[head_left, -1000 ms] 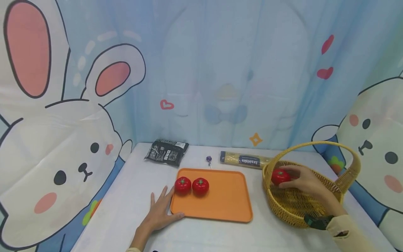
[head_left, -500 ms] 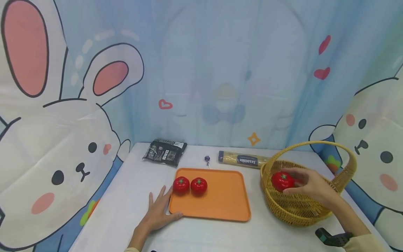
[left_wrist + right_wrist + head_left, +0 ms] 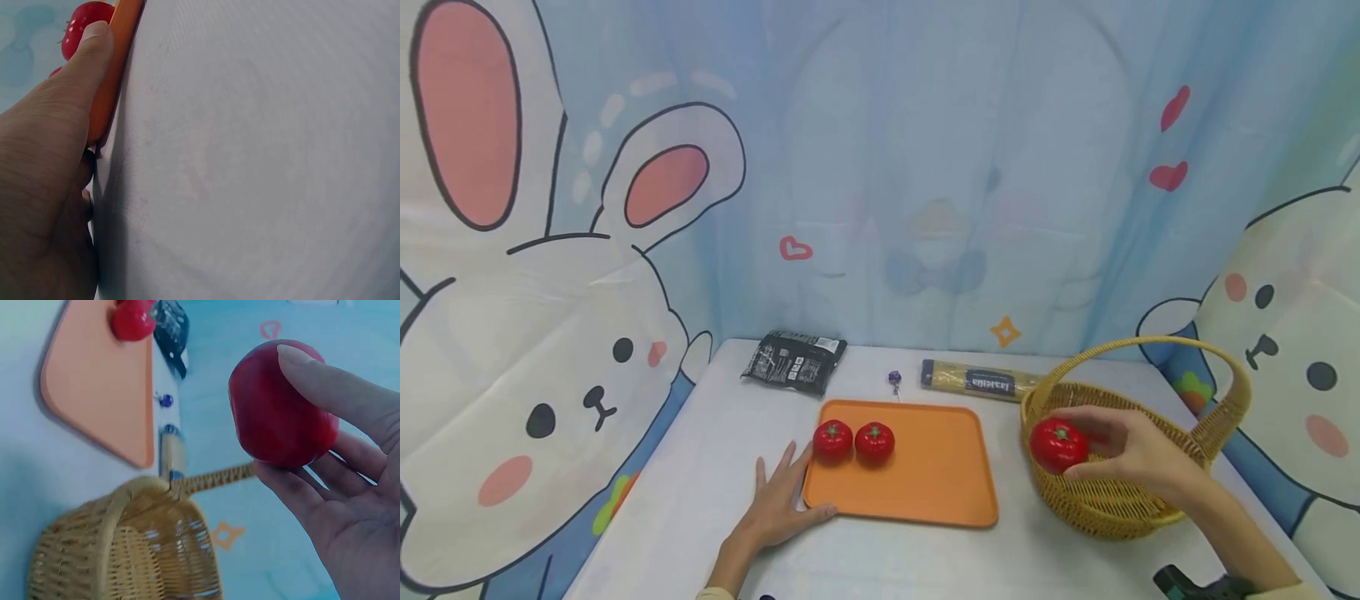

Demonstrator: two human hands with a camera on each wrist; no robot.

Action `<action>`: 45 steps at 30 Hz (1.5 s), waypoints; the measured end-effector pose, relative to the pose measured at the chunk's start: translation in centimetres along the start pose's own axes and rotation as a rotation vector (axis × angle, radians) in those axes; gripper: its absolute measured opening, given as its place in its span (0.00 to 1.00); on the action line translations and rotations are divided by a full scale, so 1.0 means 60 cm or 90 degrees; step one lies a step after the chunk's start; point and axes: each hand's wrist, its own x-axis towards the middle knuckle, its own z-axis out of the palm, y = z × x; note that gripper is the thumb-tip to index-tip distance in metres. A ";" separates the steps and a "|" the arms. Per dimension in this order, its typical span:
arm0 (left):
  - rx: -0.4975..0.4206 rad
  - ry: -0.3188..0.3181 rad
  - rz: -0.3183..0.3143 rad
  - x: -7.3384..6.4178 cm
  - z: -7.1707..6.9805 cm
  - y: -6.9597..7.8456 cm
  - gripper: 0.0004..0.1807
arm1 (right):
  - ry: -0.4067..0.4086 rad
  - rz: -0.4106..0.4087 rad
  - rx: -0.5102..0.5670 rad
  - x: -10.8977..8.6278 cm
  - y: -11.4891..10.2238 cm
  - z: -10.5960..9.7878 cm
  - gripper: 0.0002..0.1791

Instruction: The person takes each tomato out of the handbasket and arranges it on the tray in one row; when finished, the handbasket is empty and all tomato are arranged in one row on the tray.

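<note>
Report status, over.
Right hand grips shiny round red tomato near woven yellow basket. Left hand touches rectangular orange tray. Two red tomatoes occupy tray's left.

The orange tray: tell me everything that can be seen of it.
The tray is a shallow orange rectangle with rounded corners and a low raised rim, smooth and plastic-looking. It lies flat on the white table, its long sides running left to right in the head view, with a gap between it and the basket. Two red tomatoes sit side by side on its left part. The left hand touches its near left corner.
</note>
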 end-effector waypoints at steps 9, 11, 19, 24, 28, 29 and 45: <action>0.004 -0.002 -0.003 0.002 0.001 -0.002 0.63 | -0.013 -0.045 0.018 0.023 -0.038 0.045 0.39; 0.002 0.001 -0.003 0.001 0.001 -0.002 0.63 | -0.009 -0.042 0.038 0.030 -0.043 0.060 0.39; -0.012 -0.016 -0.005 -0.006 0.008 0.000 0.62 | 0.014 -0.012 0.150 0.048 -0.048 0.118 0.41; -0.007 -0.005 0.001 -0.005 0.006 0.001 0.63 | 0.061 -0.006 0.159 0.067 -0.049 0.157 0.40; -0.005 0.003 -0.001 -0.004 0.003 0.002 0.62 | 0.073 0.002 0.161 0.089 -0.046 0.189 0.40; -0.004 0.003 -0.003 -0.004 0.003 0.002 0.62 | 0.074 0.011 0.164 0.094 -0.044 0.197 0.40; -0.003 0.002 -0.003 -0.004 0.000 0.004 0.62 | 0.155 0.095 0.167 0.147 0.000 0.301 0.41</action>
